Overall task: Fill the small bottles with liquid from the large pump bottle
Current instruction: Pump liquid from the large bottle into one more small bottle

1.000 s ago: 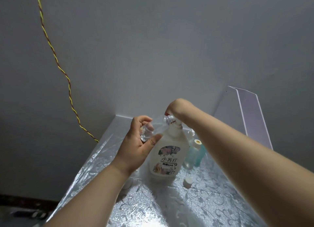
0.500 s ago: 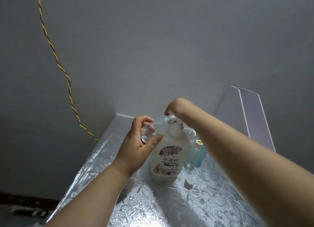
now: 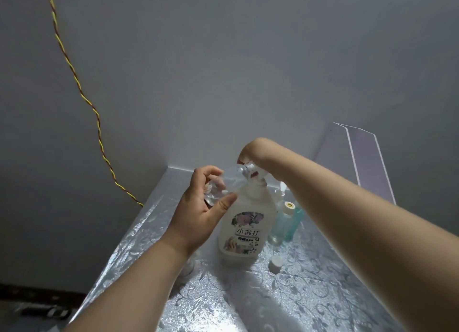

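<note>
The large white pump bottle (image 3: 244, 228) with a flower label stands upright on the silver patterned table (image 3: 310, 294). My left hand (image 3: 203, 207) grips a small clear bottle (image 3: 227, 183), tilted on its side with its mouth at the pump nozzle. My right hand (image 3: 255, 152) sits on top of the pump head, wrist bent down; its fingers are mostly hidden. Two small teal bottles (image 3: 289, 222) stand just right of the pump bottle, one with a white cap. A loose white cap (image 3: 275, 264) lies on the table in front of them.
A grey wall rises close behind the table. A twisted yellow and red cord (image 3: 74, 75) hangs down it at the left. A pale upright panel (image 3: 362, 157) stands at the table's back right. The table's left edge drops to a dark floor.
Hardly anything has moved. My right hand stays on the pump head and my left hand keeps the small clear bottle at the nozzle.
</note>
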Demonstrator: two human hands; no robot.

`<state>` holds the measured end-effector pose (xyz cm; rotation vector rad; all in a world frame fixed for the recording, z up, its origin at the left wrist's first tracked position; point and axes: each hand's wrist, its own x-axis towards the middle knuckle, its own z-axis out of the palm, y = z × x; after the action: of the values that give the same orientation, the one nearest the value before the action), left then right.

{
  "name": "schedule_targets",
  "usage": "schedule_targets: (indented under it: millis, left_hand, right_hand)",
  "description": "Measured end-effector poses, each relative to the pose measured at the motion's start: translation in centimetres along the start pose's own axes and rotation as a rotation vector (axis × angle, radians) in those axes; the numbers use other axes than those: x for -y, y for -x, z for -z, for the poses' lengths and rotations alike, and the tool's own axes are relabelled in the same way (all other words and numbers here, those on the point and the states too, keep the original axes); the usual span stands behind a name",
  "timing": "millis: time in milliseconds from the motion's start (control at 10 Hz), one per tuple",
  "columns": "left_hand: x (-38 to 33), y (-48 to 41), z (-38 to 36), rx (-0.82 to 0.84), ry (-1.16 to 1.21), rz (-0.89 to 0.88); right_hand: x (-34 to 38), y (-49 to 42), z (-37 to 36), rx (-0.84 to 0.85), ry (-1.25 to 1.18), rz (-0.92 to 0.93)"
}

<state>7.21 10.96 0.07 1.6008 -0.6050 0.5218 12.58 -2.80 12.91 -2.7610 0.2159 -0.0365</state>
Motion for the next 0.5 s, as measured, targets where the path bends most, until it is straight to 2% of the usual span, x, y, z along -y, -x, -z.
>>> schedule_targets:
  millis: [200, 300, 500]
  left_hand:
    - [0.1, 0.2, -0.1, 0.024, 0.009, 0.031]
    - [0.0, 0.2, -0.1, 0.029, 0.014, 0.042]
    - [-0.9, 0.3, 0.1, 0.011, 0.000, 0.056]
  right_hand:
    - [0.0, 0.3, -0.2, 0.040, 0.325, 0.077]
    - [-0.1, 0.2, 0.0, 0.032, 0.357, 0.133]
    - [0.3, 1.0, 1.3, -0.138, -0.067, 0.136]
